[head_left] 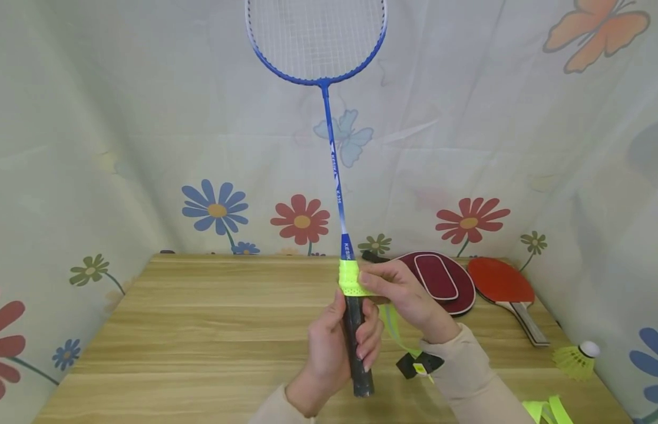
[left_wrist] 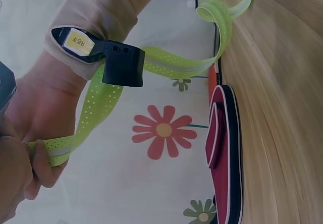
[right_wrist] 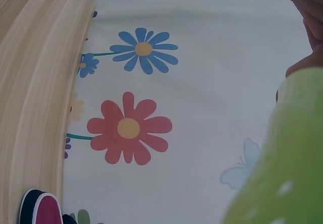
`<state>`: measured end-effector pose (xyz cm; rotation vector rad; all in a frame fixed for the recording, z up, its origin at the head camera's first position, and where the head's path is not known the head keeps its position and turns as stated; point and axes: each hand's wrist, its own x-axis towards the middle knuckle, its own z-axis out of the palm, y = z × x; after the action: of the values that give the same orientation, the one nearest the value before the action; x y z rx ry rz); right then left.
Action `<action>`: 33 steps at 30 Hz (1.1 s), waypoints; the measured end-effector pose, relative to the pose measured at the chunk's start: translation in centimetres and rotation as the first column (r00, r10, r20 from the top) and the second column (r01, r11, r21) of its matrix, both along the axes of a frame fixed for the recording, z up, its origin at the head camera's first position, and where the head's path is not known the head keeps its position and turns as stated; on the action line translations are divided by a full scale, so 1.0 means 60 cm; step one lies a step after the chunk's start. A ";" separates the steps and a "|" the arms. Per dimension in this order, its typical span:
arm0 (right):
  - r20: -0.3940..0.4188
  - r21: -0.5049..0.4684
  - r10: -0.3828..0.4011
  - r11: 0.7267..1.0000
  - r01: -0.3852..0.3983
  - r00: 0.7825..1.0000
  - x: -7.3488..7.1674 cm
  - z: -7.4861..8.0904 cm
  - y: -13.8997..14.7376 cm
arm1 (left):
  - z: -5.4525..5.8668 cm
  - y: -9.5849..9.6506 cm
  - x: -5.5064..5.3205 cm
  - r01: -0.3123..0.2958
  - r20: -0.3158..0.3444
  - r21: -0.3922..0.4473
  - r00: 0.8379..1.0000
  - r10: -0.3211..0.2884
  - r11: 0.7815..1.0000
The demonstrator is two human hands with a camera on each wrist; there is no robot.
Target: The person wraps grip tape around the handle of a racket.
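A blue-and-white badminton racket stands upright in the head view, its head cut off by the top edge. My left hand grips its black handle from below, fingers curled round it. Neon yellow-green perforated grip tape is wrapped around the handle's upper part. Against that wrap, my right hand pinches the tape between thumb and fingers. In the left wrist view the loose tape runs from the right hand behind the wrist and curls down toward the table. Tape largely fills the right wrist view's lower right corner.
On the wooden table, a maroon paddle case lies at the back right, beside a red table tennis paddle. A yellow shuttlecock is near the right edge. The tape's loose end lies at front right. A flower-print curtain surrounds the table.
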<state>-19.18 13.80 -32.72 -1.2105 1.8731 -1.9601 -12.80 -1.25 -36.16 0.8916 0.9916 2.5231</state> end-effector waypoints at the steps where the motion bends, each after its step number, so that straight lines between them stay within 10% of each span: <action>1: -0.001 -0.007 -0.008 1.000 0.008 1.000 0.001 0.001 0.000 | 0.001 0.000 -0.001 0.002 0.011 -0.010 1.000 -0.002 1.000; 7: -0.076 -0.009 -0.185 0.983 0.185 0.980 0.003 0.002 -0.002 | 0.011 -0.003 -0.005 -0.076 0.109 -0.163 0.990 0.095 0.984; 15: -0.129 0.146 -0.457 0.869 0.473 0.880 0.005 -0.004 -0.008 | 0.022 -0.003 -0.013 -0.231 0.283 -0.396 0.890 0.357 0.889; 20: -0.137 0.126 -0.417 0.892 0.434 0.898 0.004 -0.007 -0.011 | 0.020 -0.001 -0.014 -0.292 0.283 -0.425 0.856 0.432 0.857; 33: -0.134 0.060 -0.301 0.948 0.311 0.944 -0.008 -0.003 -0.001 | 0.023 -0.005 -0.011 -0.242 0.282 -0.346 0.895 0.347 0.906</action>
<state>-19.66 13.72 -32.90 -1.0949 2.3018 -1.9696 -13.44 -1.56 -34.81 0.2148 1.4317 2.5376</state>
